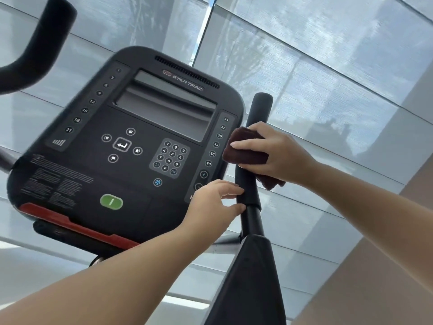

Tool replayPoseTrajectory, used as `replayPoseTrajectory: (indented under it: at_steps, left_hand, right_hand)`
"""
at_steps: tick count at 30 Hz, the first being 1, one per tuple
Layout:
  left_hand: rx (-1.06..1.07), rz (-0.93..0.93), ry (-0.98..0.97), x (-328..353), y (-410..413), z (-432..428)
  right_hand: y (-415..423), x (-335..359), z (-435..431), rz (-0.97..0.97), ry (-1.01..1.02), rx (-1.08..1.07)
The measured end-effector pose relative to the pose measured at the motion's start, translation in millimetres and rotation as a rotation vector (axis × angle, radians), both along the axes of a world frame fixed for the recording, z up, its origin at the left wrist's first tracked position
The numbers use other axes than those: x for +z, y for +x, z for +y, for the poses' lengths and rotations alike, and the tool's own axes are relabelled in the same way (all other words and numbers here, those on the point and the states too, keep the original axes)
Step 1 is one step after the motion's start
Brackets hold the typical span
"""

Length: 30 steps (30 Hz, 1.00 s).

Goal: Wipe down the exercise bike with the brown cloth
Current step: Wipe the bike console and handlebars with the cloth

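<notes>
Beside console's [131,141] right edge, right hand [277,156] wraps brown cloth [246,150] round handlebar [251,148] w/ fingers clamped, mid-wipe; left hand [212,205], fingers loosely spread, touches bar below; next prob. slide cloth along grip.

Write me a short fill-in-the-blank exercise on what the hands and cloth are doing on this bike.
1. The brown cloth is held in the ____ hand.
2. The cloth is wrapped around the upright black ____ beside the console.
3. The left hand touches the same bar ____ the cloth.
4. The big oval button on the console is ____.

Missing words: right; handlebar; below; green
</notes>
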State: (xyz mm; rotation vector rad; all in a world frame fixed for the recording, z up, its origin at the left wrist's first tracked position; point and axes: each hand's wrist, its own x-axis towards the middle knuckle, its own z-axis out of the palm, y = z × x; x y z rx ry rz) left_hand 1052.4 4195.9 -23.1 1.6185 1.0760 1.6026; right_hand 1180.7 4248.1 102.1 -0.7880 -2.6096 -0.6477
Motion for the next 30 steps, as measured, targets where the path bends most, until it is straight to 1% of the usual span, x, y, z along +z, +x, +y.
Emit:
replayPoseTrajectory:
  at_steps: [2, 4, 6, 7, 9, 13, 15, 18, 21, 23, 26, 30]
  left_hand:
    - [0.006, 0.015, 0.008, 0, 0, 0]
    - [0.013, 0.035, 0.023, 0, -1, 1]
    - [0.013, 0.042, 0.028, 0, -1, 1]
    - [0.012, 0.04, 0.027, 0, -1, 2]
    - [0.01, 0.032, 0.021, 0, -1, 2]
    - [0.0, 0.024, 0.011, -1, -1, 2]
    - [-0.006, 0.025, 0.004, -1, -1, 2]
    - [-0.01, 0.038, -0.01, 0, -3, 0]
    - [-0.023, 0.054, -0.013, 2, -6, -3]
    - [-0.018, 0.058, -0.019, 4, -7, -6]
    - [0.062, 0.078, -0.023, 6, -8, -11]
    - [0.131, 0.123, 0.065, 13, -13, -15]
  right_hand:
    - [-4, 17, -3, 0.052, 0.068, 0.036]
    - [-8, 37, 0, 0.118, 0.206, 0.07]
    - [-11, 50, 7, 0.121, 0.324, 0.052]
    - [-13, 50, 11, 0.1, 0.341, 0.022]
    - [-15, 40, 18, 0.063, 0.32, -0.036]
    - [-21, 30, 21, 0.064, 0.26, -0.083]
    - [-19, 28, 19, -0.026, 0.241, -0.107]
    - [-18, 19, 13, -0.15, 0.162, -0.127]
    - [-17, 13, 8, -0.163, 0.053, -0.134]
    - [-13, 4, 6, -0.145, -0.059, -0.142]
    - [-4, -12, 0, 0.003, -0.195, -0.124]
    - [12, -24, -15, 0.264, -0.419, -0.06]
